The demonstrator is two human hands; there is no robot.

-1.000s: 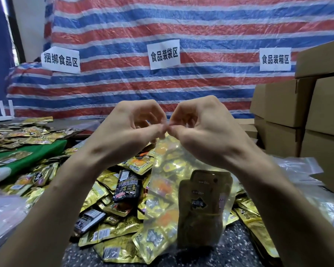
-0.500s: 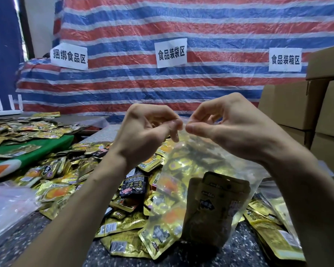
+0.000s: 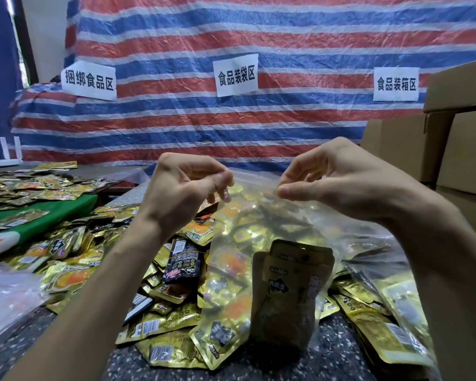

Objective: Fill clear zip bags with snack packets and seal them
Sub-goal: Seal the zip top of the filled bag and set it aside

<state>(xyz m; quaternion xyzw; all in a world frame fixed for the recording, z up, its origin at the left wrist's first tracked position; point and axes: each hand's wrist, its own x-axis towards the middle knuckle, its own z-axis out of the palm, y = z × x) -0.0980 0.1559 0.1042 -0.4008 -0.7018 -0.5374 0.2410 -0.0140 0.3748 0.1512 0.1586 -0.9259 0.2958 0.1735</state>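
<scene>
Head view. A clear zip bag (image 3: 261,251) is held upright over the table (image 3: 338,353), with brown snack packets (image 3: 291,292) standing inside its lower half. Whether the bag's bottom rests on the table cannot be told. The left hand (image 3: 187,188) pinches the top edge near its left corner with curled fingertips. The right hand (image 3: 338,180) pinches the same edge further right, between thumb and forefinger. Between them runs the zip strip (image 3: 256,177), level and lightly stretched.

The step in hand appears to be the sealing. It is likely done best by keeping the strip taut between the two pinches, lining up both tracks, and pressing along the whole length so that no gap remains. The packets sit well below the strip, so they should not foul the closure. Trapped air would probably make the film bulge, and pressing it out first may help.

Loose gold and black packets (image 3: 74,276) lie heaped on the table around the bag. Cardboard boxes (image 3: 456,149) stand at the right, and a striped tarpaulin (image 3: 231,37) with paper signs (image 3: 237,75) hangs behind.
</scene>
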